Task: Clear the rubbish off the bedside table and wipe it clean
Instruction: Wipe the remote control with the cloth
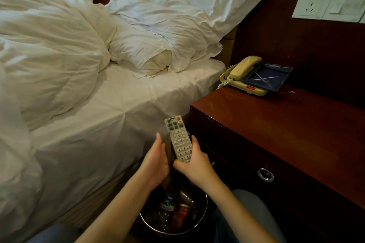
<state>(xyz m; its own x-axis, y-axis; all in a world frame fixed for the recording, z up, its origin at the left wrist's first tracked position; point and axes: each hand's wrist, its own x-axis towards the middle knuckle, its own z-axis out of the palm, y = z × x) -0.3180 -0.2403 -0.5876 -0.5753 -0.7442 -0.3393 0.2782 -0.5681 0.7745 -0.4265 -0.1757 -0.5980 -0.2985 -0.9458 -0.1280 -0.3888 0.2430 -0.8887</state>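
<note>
The head view looks down at a bed and a dark red-brown bedside table (pixel 286 124), whose polished tabletop is bare across its near and middle parts. At its far left corner sits a beige telephone (pixel 243 73), handset on the cradle and coiled cord hanging off the edge, and a dark blue tray (pixel 270 78) lies partly over the phone's right side with thin pale sticks crossed on it. The right hand (pixel 194 165) holds a pale grey remote control (pixel 178 140) in front of the table's near left corner, above the floor. Its grip is closed round the lower end, thumb up the right edge, and the remote stands nearly upright with its buttons facing the camera. The left hand (pixel 158 162) is just beside it, fingers almost straight and laid along a brown, cloth-like strip (pixel 168 152) that sits between this hand and the remote and hangs down towards the bin. Whether this grip actually clamps the strip cannot be told, since the thumb is hidden. Straight below the hands stands a round, shiny-rimmed bin (pixel 205 209) holding a clear plastic bottle (pixel 166 209) and a red-orange can (pixel 183 213). A metal ring pull (pixel 265 174) shows on the drawer front. To the left lie the white sheet (pixel 118 114), a rumpled duvet (pixel 49 55) and a pillow (pixel 177 16).
</note>
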